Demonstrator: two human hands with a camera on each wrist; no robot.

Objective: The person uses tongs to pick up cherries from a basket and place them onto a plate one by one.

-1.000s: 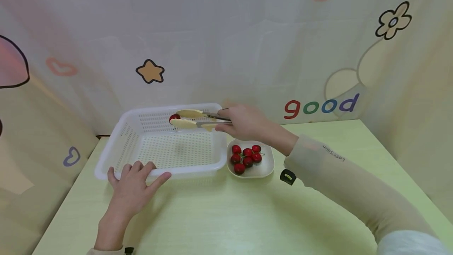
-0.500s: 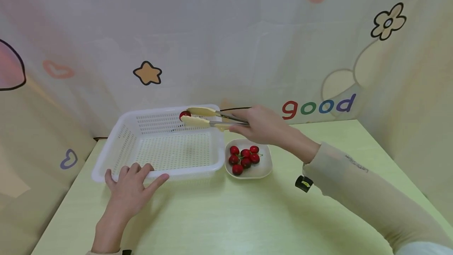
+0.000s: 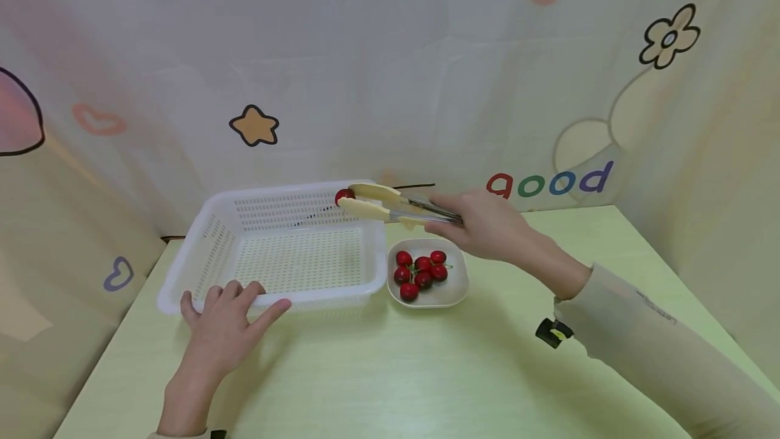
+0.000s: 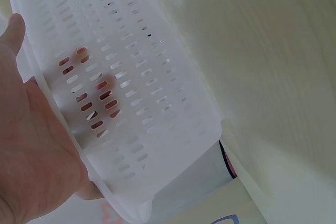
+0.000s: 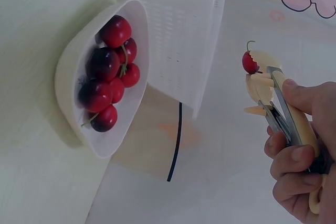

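My right hand (image 3: pixel 487 225) grips a pair of tongs (image 3: pixel 420 207) with pale yellow tips and metal arms. A dark red cherry (image 3: pixel 344 196) is pinched between the tips, above the back right part of a white perforated plastic basket (image 3: pixel 376 236). Its green stem shows in the right wrist view, beside the cherry (image 5: pixel 250 62). My left hand (image 3: pixel 222 330) holds the basket's front rim near its left corner. Through the slots in the left wrist view, fingers (image 4: pixel 106 95) show on the inner side of the basket wall (image 4: pixel 152 85).
Close to the basket's right side stands a small white dish (image 3: pixel 453 293) with several cherries (image 3: pixel 420 273), some with green stems. Both containers rest on a pale yellow-green table (image 3: pixel 378 371). A printed curtain (image 3: pixel 426 87) hangs behind.
My right hand has moved right, carrying the tongs and cherry from over the basket's middle toward its right end. The left hand keeps its hold on the rim.
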